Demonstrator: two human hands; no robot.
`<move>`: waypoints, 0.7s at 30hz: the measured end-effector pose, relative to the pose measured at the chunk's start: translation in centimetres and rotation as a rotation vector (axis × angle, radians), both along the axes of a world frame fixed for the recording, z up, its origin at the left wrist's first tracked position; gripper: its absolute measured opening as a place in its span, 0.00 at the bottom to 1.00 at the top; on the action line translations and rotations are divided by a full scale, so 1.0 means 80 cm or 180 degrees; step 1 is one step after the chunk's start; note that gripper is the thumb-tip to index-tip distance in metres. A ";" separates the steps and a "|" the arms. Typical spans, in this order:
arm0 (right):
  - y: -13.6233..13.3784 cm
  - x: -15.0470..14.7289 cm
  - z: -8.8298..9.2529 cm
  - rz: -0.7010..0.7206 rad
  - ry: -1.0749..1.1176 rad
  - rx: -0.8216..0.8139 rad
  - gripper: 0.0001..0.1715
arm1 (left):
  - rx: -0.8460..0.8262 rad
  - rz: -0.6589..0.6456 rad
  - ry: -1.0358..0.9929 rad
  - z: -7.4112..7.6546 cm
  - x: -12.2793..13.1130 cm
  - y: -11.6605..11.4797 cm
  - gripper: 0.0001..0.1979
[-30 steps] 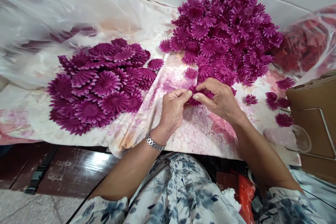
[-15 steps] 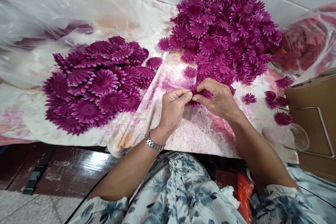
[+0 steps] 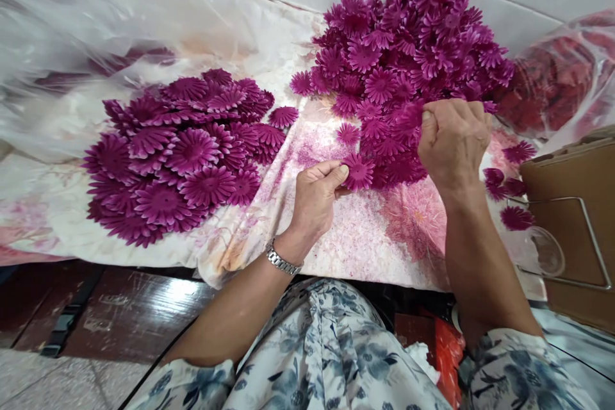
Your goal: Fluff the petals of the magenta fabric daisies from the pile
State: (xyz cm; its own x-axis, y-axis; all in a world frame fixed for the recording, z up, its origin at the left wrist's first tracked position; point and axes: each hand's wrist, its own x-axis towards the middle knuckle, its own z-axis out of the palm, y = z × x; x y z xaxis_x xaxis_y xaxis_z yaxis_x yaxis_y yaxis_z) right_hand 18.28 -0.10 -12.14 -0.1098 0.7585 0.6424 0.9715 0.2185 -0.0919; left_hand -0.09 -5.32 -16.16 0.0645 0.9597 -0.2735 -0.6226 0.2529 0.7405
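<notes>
Between the thumb and fingers of my left hand (image 3: 317, 195) is a purple flower piece (image 3: 359, 171), pinched at its left edge. My right hand (image 3: 455, 138) is closed at the right side of a tall heap of small purple flowers (image 3: 384, 80); a purple flower shows by its thumb, but the fingertips are hidden. A lower pile of larger, flatter purple flowers (image 3: 166, 202) lies on the left of the patterned cloth (image 3: 327, 237). One small flower (image 3: 348, 134) lies just above the held piece.
A cardboard box (image 3: 571, 224) with a metal wire frame stands at the right, beside a clear plastic cup (image 3: 548, 251). Loose flowers (image 3: 517, 218) lie near it. Clear plastic (image 3: 96, 19) covers the upper left; a bag of red pieces (image 3: 552, 77) is at the upper right.
My right hand has left my left hand and moved up and right to the heap. The flower in my left hand now shows its full face. My left hand has barely moved.
</notes>
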 end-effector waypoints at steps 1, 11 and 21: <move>-0.001 0.002 0.004 0.0056 -0.0058 -0.0080 0.13 | -0.0011 -0.0018 -0.0003 0.000 0.000 0.000 0.06; -0.034 -0.053 -0.022 0.1876 -0.0188 -0.0470 0.12 | 0.0038 0.0078 -0.0049 0.001 0.004 0.000 0.05; -0.039 -0.054 -0.026 0.1647 -0.0356 -0.0233 0.10 | 0.0193 0.0194 0.0070 -0.003 0.004 0.001 0.01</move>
